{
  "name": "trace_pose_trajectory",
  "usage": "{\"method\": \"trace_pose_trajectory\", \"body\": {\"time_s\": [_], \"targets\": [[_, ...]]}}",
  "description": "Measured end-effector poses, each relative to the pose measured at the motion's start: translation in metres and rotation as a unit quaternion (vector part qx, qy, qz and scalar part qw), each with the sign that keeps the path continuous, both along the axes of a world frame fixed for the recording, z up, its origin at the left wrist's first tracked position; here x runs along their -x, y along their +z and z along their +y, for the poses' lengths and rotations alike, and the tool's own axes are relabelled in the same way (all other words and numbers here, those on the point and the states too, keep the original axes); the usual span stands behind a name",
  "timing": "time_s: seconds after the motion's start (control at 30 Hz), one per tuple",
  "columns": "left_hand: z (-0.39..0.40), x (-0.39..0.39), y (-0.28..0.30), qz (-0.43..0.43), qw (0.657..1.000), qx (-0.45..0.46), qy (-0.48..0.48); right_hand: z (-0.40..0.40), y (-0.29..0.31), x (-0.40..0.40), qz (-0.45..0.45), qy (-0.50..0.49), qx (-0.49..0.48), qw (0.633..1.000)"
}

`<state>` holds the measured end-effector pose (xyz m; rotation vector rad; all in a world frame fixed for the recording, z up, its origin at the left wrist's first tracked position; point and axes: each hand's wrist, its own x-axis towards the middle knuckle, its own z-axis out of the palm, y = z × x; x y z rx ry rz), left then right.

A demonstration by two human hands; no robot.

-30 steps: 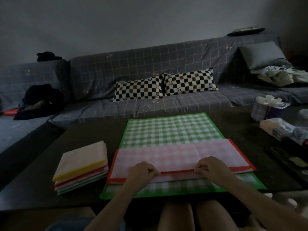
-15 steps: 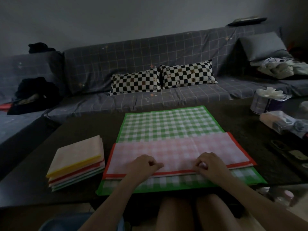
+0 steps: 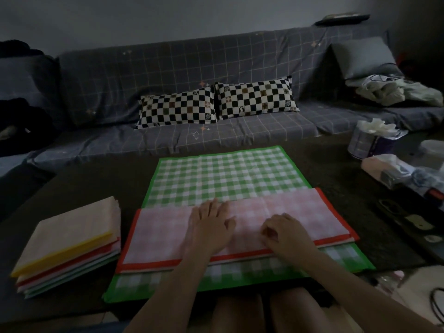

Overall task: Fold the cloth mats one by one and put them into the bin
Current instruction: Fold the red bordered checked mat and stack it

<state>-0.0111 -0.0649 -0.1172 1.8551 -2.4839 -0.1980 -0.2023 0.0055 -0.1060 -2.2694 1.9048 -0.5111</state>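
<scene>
My left hand (image 3: pixel 209 230) lies flat, fingers straight and spread a little, palm pressing the red-edged pink mat (image 3: pixel 240 227) so its doubled layers stay put. My right hand (image 3: pixel 286 233) sits just beside it with fingers curled down onto the cloth near the front edge; I cannot tell whether they pinch a layer or only pin it. The pink mat is folded into a long strip lying across the near half of the green checked mat (image 3: pixel 228 174), which is spread open along the near edge of the dark table (image 3: pixel 336 164). I judge the strip needs another fold, side to side. Toward the table's near left corner rests a stack of folded mats (image 3: pixel 67 246), well apart from my hands. The bin is not clearly in view
</scene>
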Motion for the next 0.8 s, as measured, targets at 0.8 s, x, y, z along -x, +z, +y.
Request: {"method": "trace_pose_trajectory", "body": {"time_s": [0.8], "targets": [[-0.002, -0.001, -0.002, -0.012, 1.0, 0.023, 0.002, -0.061, -0.013, 0.07, 0.102, -0.173, -0.116, 0.973]]}}
